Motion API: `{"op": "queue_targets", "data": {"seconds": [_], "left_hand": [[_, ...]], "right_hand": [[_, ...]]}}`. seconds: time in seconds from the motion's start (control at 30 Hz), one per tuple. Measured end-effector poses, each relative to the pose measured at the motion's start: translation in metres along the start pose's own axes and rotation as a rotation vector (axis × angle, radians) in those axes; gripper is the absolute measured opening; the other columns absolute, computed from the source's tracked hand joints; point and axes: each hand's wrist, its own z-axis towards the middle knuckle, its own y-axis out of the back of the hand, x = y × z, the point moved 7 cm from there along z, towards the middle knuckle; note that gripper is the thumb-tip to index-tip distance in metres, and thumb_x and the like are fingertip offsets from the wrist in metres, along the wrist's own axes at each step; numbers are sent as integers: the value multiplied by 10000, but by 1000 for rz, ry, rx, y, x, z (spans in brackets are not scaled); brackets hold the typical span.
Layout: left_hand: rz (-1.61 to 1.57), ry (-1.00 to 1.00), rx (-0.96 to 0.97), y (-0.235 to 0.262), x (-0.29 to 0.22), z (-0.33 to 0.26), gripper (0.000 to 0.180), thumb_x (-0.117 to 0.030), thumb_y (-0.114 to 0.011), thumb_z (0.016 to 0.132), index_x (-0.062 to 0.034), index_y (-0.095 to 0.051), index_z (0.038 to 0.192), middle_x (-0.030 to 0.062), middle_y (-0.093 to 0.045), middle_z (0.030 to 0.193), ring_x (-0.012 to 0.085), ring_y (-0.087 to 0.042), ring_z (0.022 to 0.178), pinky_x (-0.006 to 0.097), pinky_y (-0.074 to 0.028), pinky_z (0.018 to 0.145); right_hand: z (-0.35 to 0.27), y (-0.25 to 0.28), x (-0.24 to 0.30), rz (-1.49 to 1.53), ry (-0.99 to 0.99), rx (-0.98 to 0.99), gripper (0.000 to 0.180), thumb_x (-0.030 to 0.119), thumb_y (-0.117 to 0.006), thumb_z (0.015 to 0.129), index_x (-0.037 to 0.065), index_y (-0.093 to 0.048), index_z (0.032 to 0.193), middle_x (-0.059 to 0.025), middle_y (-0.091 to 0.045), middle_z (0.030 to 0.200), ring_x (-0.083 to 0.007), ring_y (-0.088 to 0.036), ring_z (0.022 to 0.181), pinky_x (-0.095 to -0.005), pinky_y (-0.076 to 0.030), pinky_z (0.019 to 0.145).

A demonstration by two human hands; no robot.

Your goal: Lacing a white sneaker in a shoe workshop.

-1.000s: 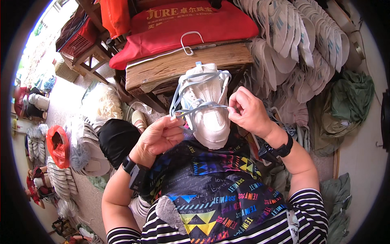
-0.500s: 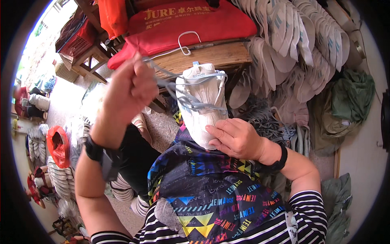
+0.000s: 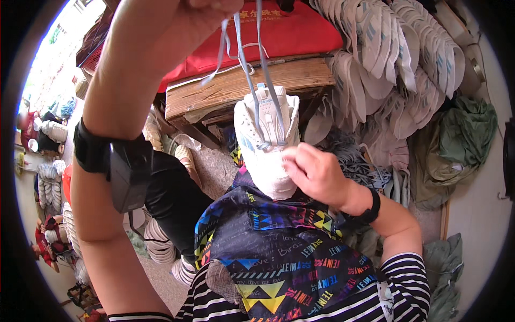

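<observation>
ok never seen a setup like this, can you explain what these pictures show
There's no machine, just a person's bare hands. Every picture comes from one wide fisheye camera on their head, looking down, so edges bend. The left hand, partly cut off above, holds up pale blue laces threaded through a white shoe. The right hand is curled at its toe; whether it grips anything is unclear. Beyond the shoe, red cloth lies on a wooden bench.
</observation>
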Motion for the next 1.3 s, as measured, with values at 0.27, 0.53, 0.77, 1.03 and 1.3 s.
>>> {"op": "queue_targets", "data": {"seconds": [0.27, 0.53, 0.77, 1.03, 1.3], "left_hand": [[-43, 230, -205, -10, 27, -25, 349, -241, -380, 1052, -85, -522, 774, -23, -420, 642, 89, -381, 538, 242, -343, 548], [-65, 240, -194, -2, 23, -37, 359, -260, -380, 1053, -89, -520, 771, -27, -425, 642, 93, -376, 527, 249, -344, 563], [-40, 236, -233, 2, 19, -34, 350, -251, -371, 1054, -88, -527, 786, -25, -429, 643, 95, -375, 526, 249, -343, 564], [-102, 264, -200, -8, 36, -26, 316, -240, -396, 1042, -82, -523, 800, -23, -426, 646, 92, -364, 532, 244, -330, 552], [-143, 279, -199, -9, 39, -31, 269, -183, -427, 1017, -74, -520, 789, -13, -431, 648, 92, -365, 544, 225, -303, 524]], "right_hand": [[34, -9, -39, -199, -344, 77, 147, 149, -633, 847, 51, -547, 915, -134, -638, 717, -345, -642, 684, -428, -496, 593], [27, 5, -51, 62, -388, 333, 125, 133, -648, 771, 44, -582, 830, -125, -615, 683, -302, -637, 660, -393, -498, 617], [14, 8, -31, 103, -326, 81, 182, 123, -678, 833, 51, -590, 976, -76, -573, 666, -182, -599, 605, -308, -480, 585], [50, -19, -24, -96, -277, 160, 194, 197, -677, 845, 63, -582, 948, -133, -651, 744, -304, -670, 704, -398, -523, 614], [55, -40, -23, -266, -288, 461, 181, 185, -646, 812, 66, -587, 934, -165, -657, 726, -332, -673, 737, -435, -532, 669]]}}
